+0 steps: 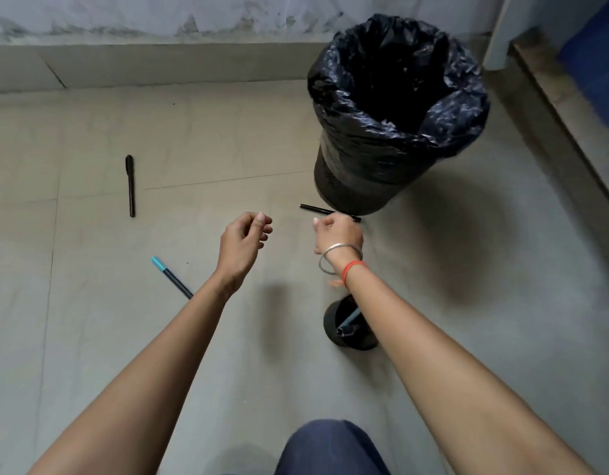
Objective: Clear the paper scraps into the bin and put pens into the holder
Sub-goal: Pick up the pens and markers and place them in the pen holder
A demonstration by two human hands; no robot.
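L hand out fwd, fingers loosely curled, empty; R hand beside it, curled, motion-blurred.

No legible text, labels, brands or numbers on bin, holder, pens or floor.
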